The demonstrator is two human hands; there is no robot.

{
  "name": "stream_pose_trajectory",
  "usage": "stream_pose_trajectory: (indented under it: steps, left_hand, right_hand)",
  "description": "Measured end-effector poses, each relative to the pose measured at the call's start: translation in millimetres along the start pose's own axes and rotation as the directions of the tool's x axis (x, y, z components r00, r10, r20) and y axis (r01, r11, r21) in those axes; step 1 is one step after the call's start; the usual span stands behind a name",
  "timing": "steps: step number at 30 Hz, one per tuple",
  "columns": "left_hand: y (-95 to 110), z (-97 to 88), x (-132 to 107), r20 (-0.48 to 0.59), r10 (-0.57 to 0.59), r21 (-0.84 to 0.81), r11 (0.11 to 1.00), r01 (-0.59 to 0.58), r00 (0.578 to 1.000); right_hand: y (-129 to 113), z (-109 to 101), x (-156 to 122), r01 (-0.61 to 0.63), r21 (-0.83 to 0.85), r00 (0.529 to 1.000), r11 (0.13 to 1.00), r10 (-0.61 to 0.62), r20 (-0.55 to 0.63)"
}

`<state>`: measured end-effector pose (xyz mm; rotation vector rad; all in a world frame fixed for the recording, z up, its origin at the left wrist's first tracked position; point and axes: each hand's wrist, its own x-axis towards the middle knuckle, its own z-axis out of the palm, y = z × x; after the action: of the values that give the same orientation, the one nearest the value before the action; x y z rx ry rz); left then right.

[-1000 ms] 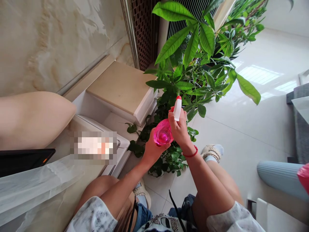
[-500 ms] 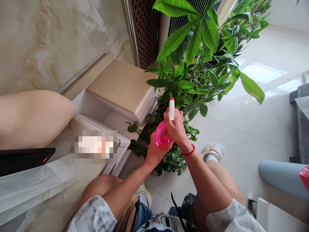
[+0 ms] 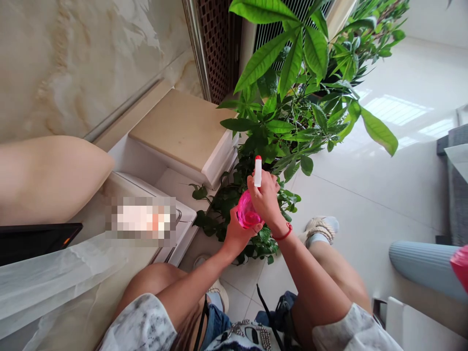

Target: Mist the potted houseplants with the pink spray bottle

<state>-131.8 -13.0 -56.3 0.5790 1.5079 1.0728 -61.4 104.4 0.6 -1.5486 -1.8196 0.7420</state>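
Green leafy plants (image 3: 291, 63) spill over the pale tiled floor (image 3: 365, 200), too tangled for me to count. Next to them stands one white cabinet with a beige top (image 3: 183, 131), and off to the person's right, one blue ribbed bin (image 3: 420, 265).

Two bare arms reach forward and down from loose short sleeves, slanting in until the hands meet in front of the body, above the low leaves. The left arm (image 3: 203, 280) runs in from one side, the right arm (image 3: 314, 273) from the other, its wrist tipped inward. Below, two shoes are planted apart, the left shoe (image 3: 218, 296) and the right shoe (image 3: 322, 229).

The right hand (image 3: 269, 199) wraps the neck of one spray bottle (image 3: 248, 210), while the left hand (image 3: 237, 233) cups its see-through pink body. The bottle's one white spray head (image 3: 258, 174), red at the tip, points away toward the leaves. One red bracelet (image 3: 286, 234) rings the right wrist.
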Motion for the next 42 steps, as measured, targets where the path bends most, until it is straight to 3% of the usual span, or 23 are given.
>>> stream_pose_trajectory:
  steps: [11,15,20,26,36,42]
  left_hand:
    - [-3.2,6.3,-6.0,0.051,-0.048,-0.097,0.994,0.053,0.998]
    - [5.5,-0.4,-5.2,0.119,-0.040,0.039,0.999,0.035,0.992]
    - [25.6,-5.4,-5.8,0.122,-0.008,0.199,0.980,-0.017,0.993]
    - [18.8,1.8,-7.6,0.151,-0.035,0.243,0.970,-0.002,0.988]
    - [23.4,26.7,-36.8,0.264,-0.043,0.291,0.956,-0.037,0.964]
    - [20.6,30.0,-48.2,0.302,-0.014,0.209,0.976,-0.052,0.953]
  right_hand:
    - [10.5,-13.2,-16.4,-0.012,-0.039,0.996,0.999,0.008,-0.090]
    - [12.0,-17.1,-23.2,-0.043,-0.041,0.986,0.998,0.036,-0.165]
    - [13.3,-23.6,-26.3,-0.027,-0.024,0.979,0.999,0.021,-0.205]
    - [24.7,-25.4,-34.5,-0.051,-0.016,0.979,0.999,0.047,-0.201]
    - [45.7,-77.4,-68.5,-0.040,0.015,0.976,0.999,0.042,-0.212]
    - [34.0,-83.2,-67.3,-0.014,-0.013,0.985,1.000,0.011,-0.171]
